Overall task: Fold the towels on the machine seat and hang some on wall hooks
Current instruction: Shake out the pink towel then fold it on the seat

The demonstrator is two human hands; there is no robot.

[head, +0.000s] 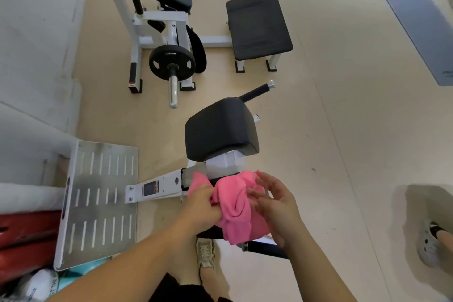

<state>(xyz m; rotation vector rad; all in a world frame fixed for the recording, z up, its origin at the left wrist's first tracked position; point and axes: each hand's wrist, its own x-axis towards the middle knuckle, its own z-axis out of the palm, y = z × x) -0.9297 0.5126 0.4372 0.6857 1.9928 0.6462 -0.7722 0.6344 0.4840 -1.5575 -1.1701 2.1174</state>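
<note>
Pink towel [236, 206] lies bunched on the machine seat [208, 231]: soft, light, limp. My left hand [199, 206] grips its left edge; my right hand [277, 206] is open, just beside it. Best held by the corners.

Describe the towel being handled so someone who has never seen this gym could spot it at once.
Find the rounded black pad in the middle of the view. Just nearer than it, a bunched towel lies between the hands: the left hand grips it, the right hand is open beside it. It is the only pink thing among black, white and grey gear.
</note>
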